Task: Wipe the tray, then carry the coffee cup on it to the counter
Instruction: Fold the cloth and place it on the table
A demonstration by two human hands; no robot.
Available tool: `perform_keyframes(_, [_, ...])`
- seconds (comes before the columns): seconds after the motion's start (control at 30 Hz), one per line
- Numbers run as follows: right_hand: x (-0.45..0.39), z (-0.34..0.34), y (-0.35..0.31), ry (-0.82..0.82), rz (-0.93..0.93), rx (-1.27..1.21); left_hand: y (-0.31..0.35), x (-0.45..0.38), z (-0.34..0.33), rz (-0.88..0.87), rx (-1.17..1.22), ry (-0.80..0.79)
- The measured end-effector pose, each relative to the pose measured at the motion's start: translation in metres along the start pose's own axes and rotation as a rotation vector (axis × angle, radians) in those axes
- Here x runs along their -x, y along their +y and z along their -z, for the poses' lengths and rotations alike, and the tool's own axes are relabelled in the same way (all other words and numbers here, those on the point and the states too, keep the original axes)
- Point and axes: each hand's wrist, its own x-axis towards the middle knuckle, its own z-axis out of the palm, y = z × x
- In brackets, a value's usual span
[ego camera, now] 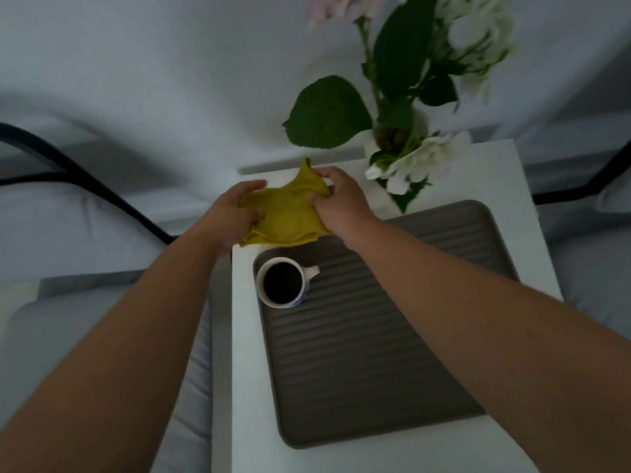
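We see both hands on a soft, crumpled yellow cloth (286, 213), bunched into loose folds with one corner poking up at the far side. The left hand (235, 213) grips its left edge, thumb over the top and fingers curled underneath; the right hand (338, 203) pinches the right side, fingers bent into the fabric. The cloth hangs just above the far left corner of the tray, its lower fold overlapping that rim, though we cannot tell if it touches. Below it lies the flat, grey-brown rectangular tray (368, 363) with rounded corners and a ribbed surface of shallow parallel ridges, matte in finish. On the tray's far left part stands a white ceramic coffee cup (285, 283), round, upright, with a touch of blue pattern on its side, its small handle pointing right and dark coffee filling it. The tray rests on a smooth white square table (505, 186). At the table's far edge, beyond the tray, stands a pale pot (421, 122) holding a plant with broad green leaves (327, 112) and clustered white blossoms (420, 165). Left of the table we make out pale grey cushions (85, 213) and a curved black tube (88, 179) crossing them.
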Motion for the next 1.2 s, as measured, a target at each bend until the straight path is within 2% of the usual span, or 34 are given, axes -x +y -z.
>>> perform_keyframes(0.17, [-0.034, -0.01, -0.003, 0.088, 0.153, 0.206, -0.019, -0.041, 0.002, -0.191, -0.261, 0.161])
perform_keyframes(0.27, [-0.052, -0.011, 0.021, -0.031, 0.139, 0.531, -0.044, -0.054, -0.007, -0.207, -0.423, 0.116])
perform_keyframes(0.33, [-0.056, -0.011, 0.038, -0.086, 0.084, 0.671, -0.06, -0.053, -0.014, -0.171, -0.433, 0.089])
perform_keyframes(0.47, [-0.044, -0.013, 0.051, -0.167, 0.15, 0.75, -0.074, -0.049, -0.02, -0.177, -0.426, 0.203])
perform_keyframes(0.63, [-0.025, -0.011, 0.058, -0.107, 0.179, 0.869, -0.074, -0.045, -0.021, -0.147, -0.46, 0.264])
perform_keyframes(0.73, [-0.018, -0.005, 0.06, -0.127, 0.173, 0.968, -0.075, -0.044, -0.021, -0.133, -0.473, 0.271])
perform_keyframes(0.8, [-0.012, 0.003, 0.059, -0.136, 0.195, 0.947, -0.077, -0.038, -0.02, -0.141, -0.465, 0.276])
perform_keyframes(0.87, [0.002, 0.016, 0.062, -0.116, 0.255, 0.794, -0.082, -0.025, -0.019, -0.138, -0.386, 0.32])
perform_keyframes(0.93, [0.029, 0.04, 0.072, -0.06, 0.325, 0.613, -0.096, -0.003, -0.019, -0.107, -0.281, 0.41])
perform_keyframes(1.0, [0.063, 0.073, 0.092, 0.088, 0.323, 0.576, -0.121, 0.024, -0.025, -0.05, -0.139, 0.458])
perform_keyframes(1.13, [0.118, 0.151, 0.154, 0.509, 0.04, 0.713, -0.176, 0.086, -0.051, 0.01, -0.083, 0.474])
perform_keyframes(1.2, [0.139, 0.176, 0.178, 0.584, -0.056, 0.731, -0.19, 0.114, -0.069, -0.006, -0.078, 0.476])
